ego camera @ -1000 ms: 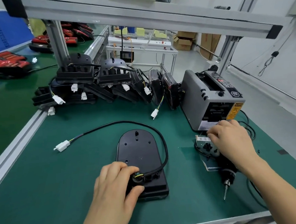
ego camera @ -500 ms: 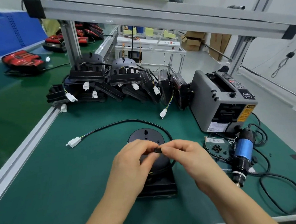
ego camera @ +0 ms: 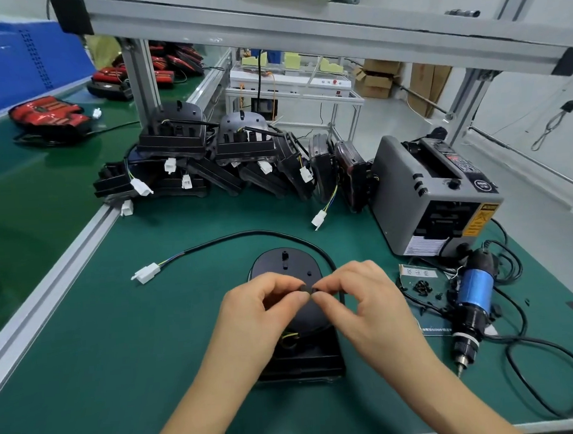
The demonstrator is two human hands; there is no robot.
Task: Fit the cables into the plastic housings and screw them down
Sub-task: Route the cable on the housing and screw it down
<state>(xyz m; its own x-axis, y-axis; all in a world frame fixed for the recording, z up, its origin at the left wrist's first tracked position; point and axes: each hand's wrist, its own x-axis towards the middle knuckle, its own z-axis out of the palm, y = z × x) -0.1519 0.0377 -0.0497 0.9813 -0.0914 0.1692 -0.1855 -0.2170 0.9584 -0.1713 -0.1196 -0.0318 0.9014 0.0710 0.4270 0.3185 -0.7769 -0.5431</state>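
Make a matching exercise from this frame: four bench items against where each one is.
1 white connector
2 electric screwdriver
3 small black part
4 tape dispenser

A pinched between left hand and right hand
B lying on its side, front right
C on the cable end left of the housing
D standing back right

Pairs: 1-C, 2-B, 3-A, 4-D
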